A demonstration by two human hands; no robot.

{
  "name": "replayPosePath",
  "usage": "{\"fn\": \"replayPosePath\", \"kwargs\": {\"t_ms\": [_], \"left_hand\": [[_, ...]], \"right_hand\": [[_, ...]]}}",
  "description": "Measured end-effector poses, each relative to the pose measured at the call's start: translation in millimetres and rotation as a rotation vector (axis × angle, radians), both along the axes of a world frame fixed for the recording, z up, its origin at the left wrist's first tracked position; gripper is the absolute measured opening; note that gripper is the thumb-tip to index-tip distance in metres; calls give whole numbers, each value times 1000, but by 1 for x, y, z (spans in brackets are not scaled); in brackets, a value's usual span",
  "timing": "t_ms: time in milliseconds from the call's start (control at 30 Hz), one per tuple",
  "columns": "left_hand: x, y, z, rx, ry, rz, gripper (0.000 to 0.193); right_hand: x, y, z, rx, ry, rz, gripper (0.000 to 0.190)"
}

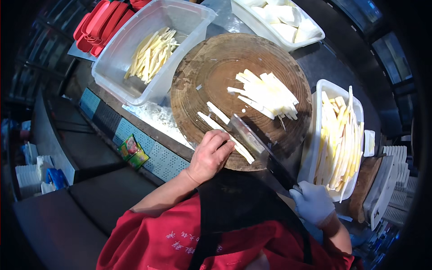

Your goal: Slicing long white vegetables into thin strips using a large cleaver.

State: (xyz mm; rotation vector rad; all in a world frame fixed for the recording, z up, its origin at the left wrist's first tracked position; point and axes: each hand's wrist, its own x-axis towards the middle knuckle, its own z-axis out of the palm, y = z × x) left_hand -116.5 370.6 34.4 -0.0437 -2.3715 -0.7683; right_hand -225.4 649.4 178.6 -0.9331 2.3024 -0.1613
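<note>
My bare left hand [211, 156] presses a long pale vegetable stalk [245, 154] onto the round wooden chopping block [209, 64]. Its fingers are bent over the stalk, close to the cleaver. Gloved in white, my right hand [313, 202] grips the handle of a broad-bladed cleaver [249, 138]. The blade slants across the near part of the block, just right of the held stalk. Beyond its tip lies a shorter pale strip [218, 113]. A pile of cut pale strips [266, 92] rests on the block's right half.
At upper left, a translucent plastic bin [116, 89] holds cut strips [152, 55], beside red plastic containers [104, 25]. White chunks [287, 17] fill a tub at the top. A right-hand tub [360, 108] holds long stalks [341, 145]. A green packet [133, 152] lies at left.
</note>
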Motion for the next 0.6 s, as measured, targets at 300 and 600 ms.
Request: {"fn": "replayPosePath", "kwargs": {"t_ms": [300, 600], "left_hand": [[3, -1, -6, 40, 53, -22, 25], [3, -4, 2, 57, -1, -21, 19]], "right_hand": [[10, -29, 6, -52, 53, 71, 23], [13, -35, -12, 20, 139, 121, 21]]}}
